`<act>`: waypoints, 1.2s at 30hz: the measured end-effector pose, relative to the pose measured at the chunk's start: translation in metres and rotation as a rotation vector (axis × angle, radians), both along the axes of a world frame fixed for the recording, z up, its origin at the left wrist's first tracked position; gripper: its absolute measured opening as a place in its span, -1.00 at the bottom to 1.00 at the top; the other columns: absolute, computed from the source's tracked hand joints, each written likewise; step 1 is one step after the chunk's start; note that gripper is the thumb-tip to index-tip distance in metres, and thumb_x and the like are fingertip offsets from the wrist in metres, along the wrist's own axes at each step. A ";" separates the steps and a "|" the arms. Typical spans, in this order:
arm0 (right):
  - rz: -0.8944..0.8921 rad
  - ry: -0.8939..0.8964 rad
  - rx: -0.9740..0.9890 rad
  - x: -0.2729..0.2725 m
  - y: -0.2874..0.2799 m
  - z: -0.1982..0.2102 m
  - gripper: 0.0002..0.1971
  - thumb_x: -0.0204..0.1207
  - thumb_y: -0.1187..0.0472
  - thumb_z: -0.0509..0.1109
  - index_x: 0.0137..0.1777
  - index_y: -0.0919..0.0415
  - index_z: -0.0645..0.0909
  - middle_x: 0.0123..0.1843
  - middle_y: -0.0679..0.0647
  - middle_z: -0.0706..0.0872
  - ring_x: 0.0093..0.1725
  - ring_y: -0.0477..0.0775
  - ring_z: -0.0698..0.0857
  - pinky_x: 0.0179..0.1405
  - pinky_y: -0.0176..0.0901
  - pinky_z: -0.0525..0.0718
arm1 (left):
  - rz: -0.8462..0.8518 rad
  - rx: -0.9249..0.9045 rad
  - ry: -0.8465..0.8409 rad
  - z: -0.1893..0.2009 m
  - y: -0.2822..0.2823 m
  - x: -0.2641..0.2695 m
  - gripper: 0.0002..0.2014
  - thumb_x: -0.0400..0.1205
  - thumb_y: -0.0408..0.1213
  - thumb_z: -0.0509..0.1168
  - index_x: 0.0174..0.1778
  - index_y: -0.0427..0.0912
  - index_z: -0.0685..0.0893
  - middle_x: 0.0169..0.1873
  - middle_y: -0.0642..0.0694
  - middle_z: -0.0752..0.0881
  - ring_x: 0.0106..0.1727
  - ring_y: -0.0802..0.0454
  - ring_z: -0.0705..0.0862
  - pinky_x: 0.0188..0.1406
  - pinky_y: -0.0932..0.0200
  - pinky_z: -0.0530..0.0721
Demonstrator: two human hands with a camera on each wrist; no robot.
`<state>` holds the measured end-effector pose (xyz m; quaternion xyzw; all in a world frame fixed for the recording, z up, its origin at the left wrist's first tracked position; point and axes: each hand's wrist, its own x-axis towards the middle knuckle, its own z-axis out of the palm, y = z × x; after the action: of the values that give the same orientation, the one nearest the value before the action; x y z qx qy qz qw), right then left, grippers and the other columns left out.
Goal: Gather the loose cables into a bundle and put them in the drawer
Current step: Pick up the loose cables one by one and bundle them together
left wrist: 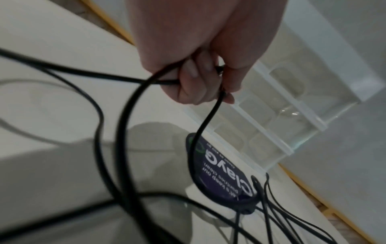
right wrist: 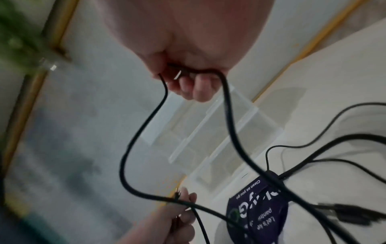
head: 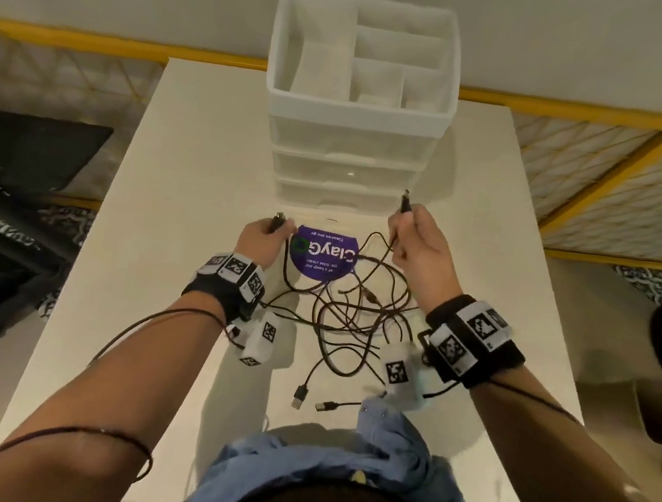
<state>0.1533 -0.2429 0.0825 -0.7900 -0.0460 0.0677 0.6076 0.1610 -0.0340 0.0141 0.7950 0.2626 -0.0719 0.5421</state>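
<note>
A tangle of thin black cables lies on the white table, with two USB plugs at the near side. My left hand grips one cable end, its plug sticking out above the fist; the curled fingers show in the left wrist view. My right hand is raised higher and grips another cable end, fingers curled round it. A clear plastic drawer unit stands behind the cables, its drawers closed.
A purple round sticker lies on the table under the cables, just before the drawer unit. An open divided tray tops the unit. Yellow-framed mesh panels flank the table. A dark object sits at the left.
</note>
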 end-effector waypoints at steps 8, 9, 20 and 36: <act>0.004 0.091 0.131 0.001 0.001 0.003 -0.79 0.68 0.15 0.06 -0.14 0.08 0.47 -0.51 -0.05 0.40 -0.59 -0.07 0.40 -0.51 -0.17 0.49 | -0.071 -0.191 -0.333 0.039 0.000 -0.009 -0.71 0.74 -0.11 -0.01 -0.23 -0.01 0.53 -0.24 0.02 0.69 -0.13 -0.02 0.61 -0.02 0.05 0.56; 0.022 0.096 0.113 0.000 0.006 0.005 -0.79 0.68 0.14 0.07 -0.13 0.06 0.50 -0.52 -0.08 0.35 -0.62 -0.13 0.32 -0.61 -0.26 0.38 | -0.073 -0.232 -0.373 0.045 -0.002 -0.011 -0.71 0.74 -0.12 -0.03 -0.23 -0.03 0.50 -0.29 0.04 0.71 -0.12 0.00 0.65 0.03 0.06 0.59; 0.205 0.032 0.155 -0.007 0.054 0.055 -0.75 0.66 0.14 0.13 -0.09 0.25 0.58 -0.47 0.04 0.39 -0.67 -0.10 0.34 -0.72 -0.32 0.34 | -0.106 -0.476 -0.507 0.111 -0.037 -0.031 -0.67 0.73 -0.05 0.00 -0.25 -0.14 0.47 -0.57 0.05 0.35 -0.62 0.18 0.24 -0.67 0.32 0.23; 0.263 -0.008 -0.129 -0.012 0.056 0.062 -0.62 0.63 0.06 0.12 -0.43 0.12 0.45 -0.53 -0.07 0.45 -0.64 -0.20 0.37 -0.48 -0.18 0.29 | -0.077 -0.468 -0.517 0.140 -0.052 -0.048 -0.62 0.73 -0.02 -0.03 -0.28 -0.12 0.50 -0.30 -0.08 0.54 -0.38 0.11 0.52 -0.34 0.28 0.56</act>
<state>0.1414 -0.1866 0.1444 -0.8150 -0.1469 0.1463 0.5412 0.1133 -0.0865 0.1537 0.6503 0.0627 0.0529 0.7552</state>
